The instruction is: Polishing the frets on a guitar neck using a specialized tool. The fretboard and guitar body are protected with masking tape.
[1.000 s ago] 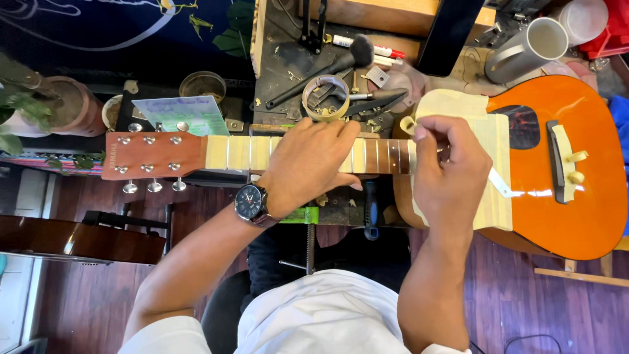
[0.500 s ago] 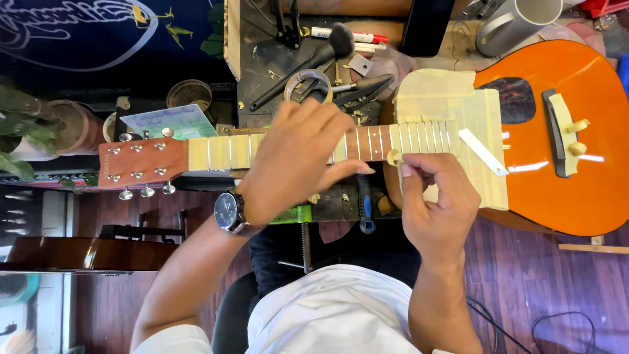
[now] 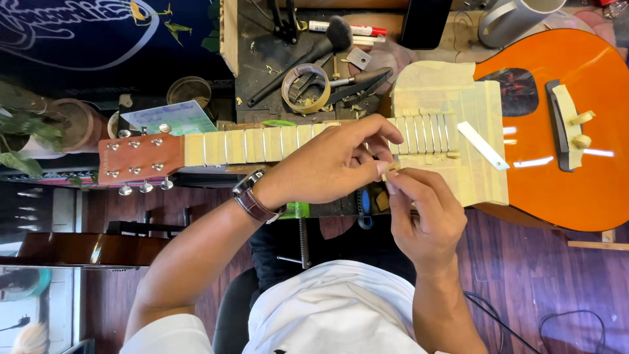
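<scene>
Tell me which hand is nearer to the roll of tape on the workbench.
The left. The left hand lies on the guitar neck, just below the roll of tape. The right hand is lower and farther right, at the neck's near edge.
</scene>
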